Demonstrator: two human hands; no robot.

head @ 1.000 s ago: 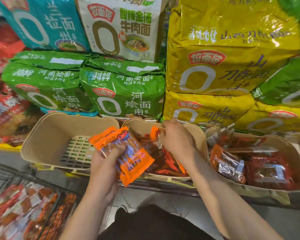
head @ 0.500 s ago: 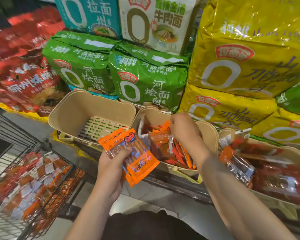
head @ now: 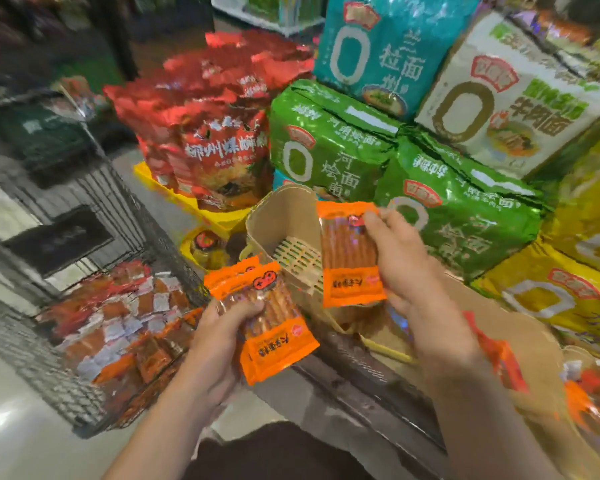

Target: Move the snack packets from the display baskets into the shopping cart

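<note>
My left hand [head: 219, 337] grips a stack of orange snack packets [head: 267, 320] in front of the display. My right hand [head: 409, 268] holds another orange snack packet [head: 349, 254] upright above the beige display basket [head: 284, 216], whose slatted bottom shows bare. A second beige basket [head: 520, 341] lies under my right forearm, with orange packets [head: 499, 355] in it. The black wire shopping cart [head: 49, 375] stands at the lower left, holding several red, orange and white packets [head: 118, 323].
Big noodle bags are stacked behind the baskets: red [head: 219, 133], green [head: 329, 143], teal [head: 385, 50], white [head: 506, 95] and yellow [head: 568, 292]. A dark shelf edge [head: 361, 375] runs below the baskets. The pale floor [head: 14, 438] shows at the lower left.
My right hand has lifted a packet out of the middle basket and carried it left over the bare one. The view has swung left, bringing the cart further in.
</note>
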